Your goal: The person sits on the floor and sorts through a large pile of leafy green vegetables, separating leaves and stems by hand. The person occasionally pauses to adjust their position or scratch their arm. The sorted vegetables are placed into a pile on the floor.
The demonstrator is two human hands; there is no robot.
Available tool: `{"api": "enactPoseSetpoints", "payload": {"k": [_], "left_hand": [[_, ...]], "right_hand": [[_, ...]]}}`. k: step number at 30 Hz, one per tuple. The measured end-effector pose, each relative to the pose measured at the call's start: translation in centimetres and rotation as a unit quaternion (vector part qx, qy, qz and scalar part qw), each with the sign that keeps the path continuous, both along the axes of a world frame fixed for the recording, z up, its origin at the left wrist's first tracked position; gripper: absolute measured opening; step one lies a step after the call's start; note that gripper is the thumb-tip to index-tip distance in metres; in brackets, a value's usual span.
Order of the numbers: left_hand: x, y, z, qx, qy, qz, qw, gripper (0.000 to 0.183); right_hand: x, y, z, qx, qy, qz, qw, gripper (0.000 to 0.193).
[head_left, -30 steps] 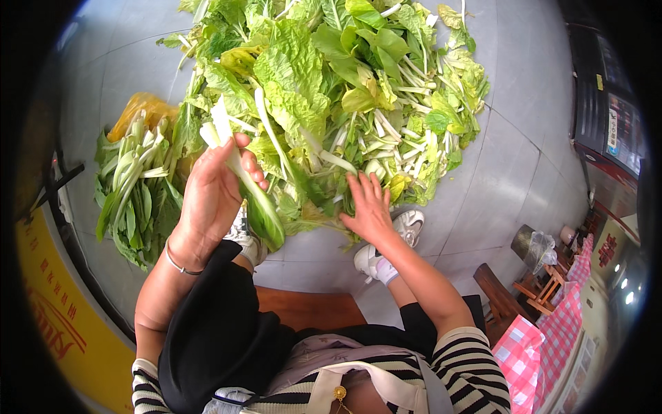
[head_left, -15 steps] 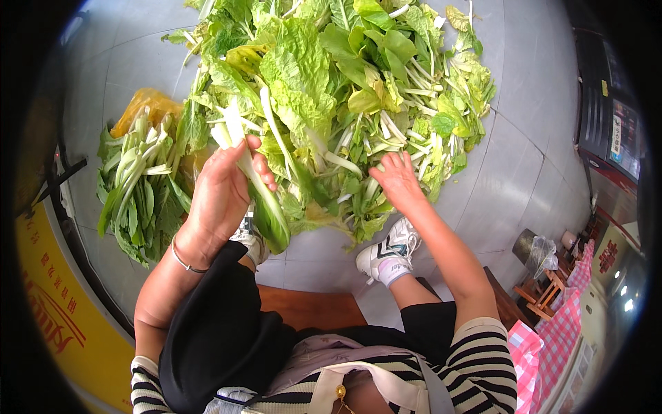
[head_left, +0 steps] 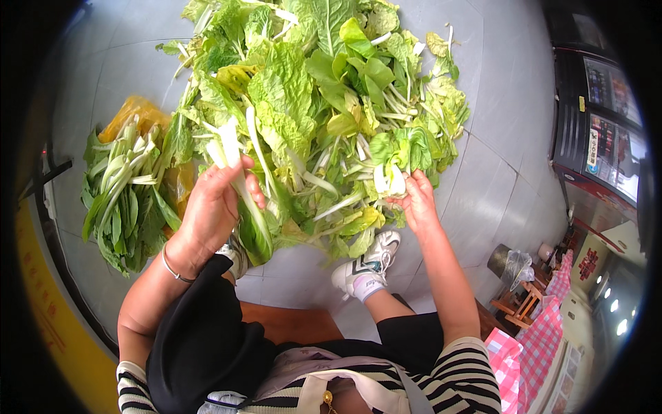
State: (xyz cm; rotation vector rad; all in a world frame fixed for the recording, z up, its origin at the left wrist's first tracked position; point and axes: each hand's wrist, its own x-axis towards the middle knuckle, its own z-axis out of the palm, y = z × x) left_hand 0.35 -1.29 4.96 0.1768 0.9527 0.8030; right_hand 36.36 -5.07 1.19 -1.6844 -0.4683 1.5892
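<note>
Small leafy green (head_left: 403, 148) pinched in the right hand (head_left: 418, 201), over the near right corner of the heap (head_left: 283, 96).
It lies just beyond the fingertips, white base nearer; the left hand (head_left: 215, 196), farther off, grips white-stemmed greens (head_left: 255, 224) slanting near right.

Left of centre, the left hand (head_left: 218, 196) curls its fingers (head_left: 255, 191); right of centre, the right hand (head_left: 418, 202) pinches, both forearms (head_left: 449, 279) bare.
</note>
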Motion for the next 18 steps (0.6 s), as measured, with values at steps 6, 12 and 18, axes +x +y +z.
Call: {"api": "enactPoseSetpoints", "payload": {"k": [6,12,18], "left_hand": [[1.2,-0.4,-0.6,-0.013,0.002,-0.071,0.997,0.020],[2.3,-0.4,-0.9,0.021,0.005,-0.120,0.993,0.044],[2.3,-0.2,-0.5,0.070,0.014,-0.073,0.995,0.048]], "right_hand": [[-7.3,1.5,2.1,0.086,0.106,-0.034,0.990,0.027],[-14.6,1.1,3.3,0.145,0.160,-0.063,0.974,0.035],[-18.0,-0.9,2.8,0.128,-0.011,0.033,0.991,0.024]]}}
